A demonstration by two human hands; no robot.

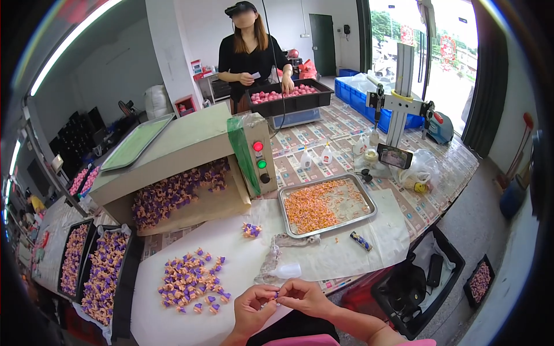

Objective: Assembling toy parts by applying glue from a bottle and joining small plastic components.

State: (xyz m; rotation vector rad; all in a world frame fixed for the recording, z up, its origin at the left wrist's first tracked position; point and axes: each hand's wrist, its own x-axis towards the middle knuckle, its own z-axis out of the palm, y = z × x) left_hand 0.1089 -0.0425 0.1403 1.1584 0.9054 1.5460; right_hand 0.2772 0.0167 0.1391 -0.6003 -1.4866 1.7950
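At the table's near edge, my left hand (254,307) and my right hand (304,297) meet with fingertips pinched together. Between them is a small purple piece (276,294), mostly hidden by the fingers; its exact shape cannot be made out. Left of my hands, a loose pile of small peach and purple plastic figures (187,279) lies on a white sheet (150,311). A smaller cluster of figures (251,230) sits farther off. Beyond my right hand, a metal tray (329,230) holds many tiny orange and peach parts (309,207). A translucent white cup (288,270) lies just past my fingers.
A boxy machine (173,138) with red and green lights has figures inside its opening. Black crates (135,277) of figures stand left. Across the table, a person (248,55) reaches into a black crate (294,105) of pink pieces. A phone (395,155) sits on a metal stand (400,109).
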